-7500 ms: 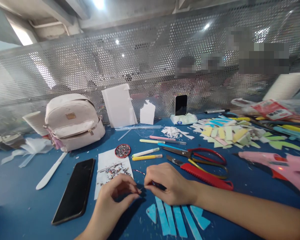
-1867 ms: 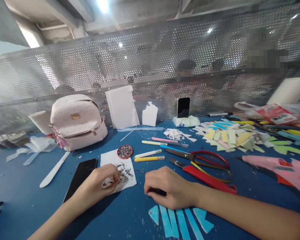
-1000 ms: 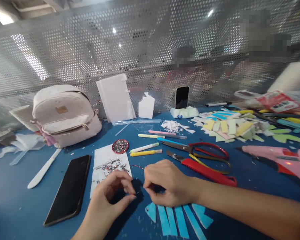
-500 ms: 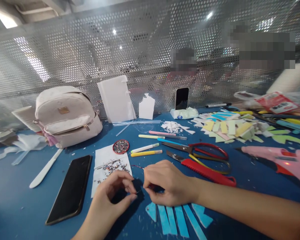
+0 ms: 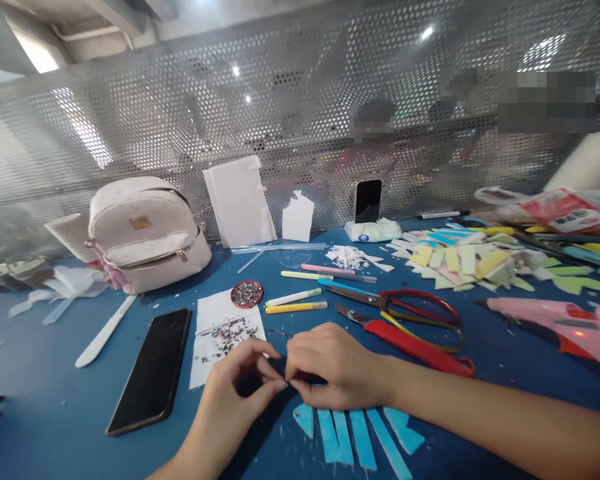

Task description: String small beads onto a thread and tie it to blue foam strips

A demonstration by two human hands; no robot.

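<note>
My left hand (image 5: 243,387) is closed in a pinch, thumb against fingertip. Its tips meet those of my right hand (image 5: 330,370), whose fingers are curled together. Whatever sits between the tips is too small or hidden to name. A thin reddish stick (image 5: 279,333) pokes out just beyond my right knuckles. Below that hand lie several blue cut strips (image 5: 363,440), fanned out, with a small blue triangle (image 5: 305,420) at their left end. Behind my left hand, a white sheet (image 5: 205,313) carries scattered sparkly bits (image 5: 230,333) and a round red-rimmed dish of glitter-like pieces (image 5: 247,293).
A black phone (image 5: 153,370) and white plastic knife (image 5: 105,332) lie left, before a pale backpack (image 5: 147,233). Markers (image 5: 297,307), red-handled scissors (image 5: 420,303), a red cutter (image 5: 415,347) and a pink glue gun (image 5: 555,317) are right. Cut scraps (image 5: 460,257) pile behind.
My left hand has moved right, and its fingertips now meet my right hand's. Its thumb and finger have closed together. The camera view has shifted slightly left.
</note>
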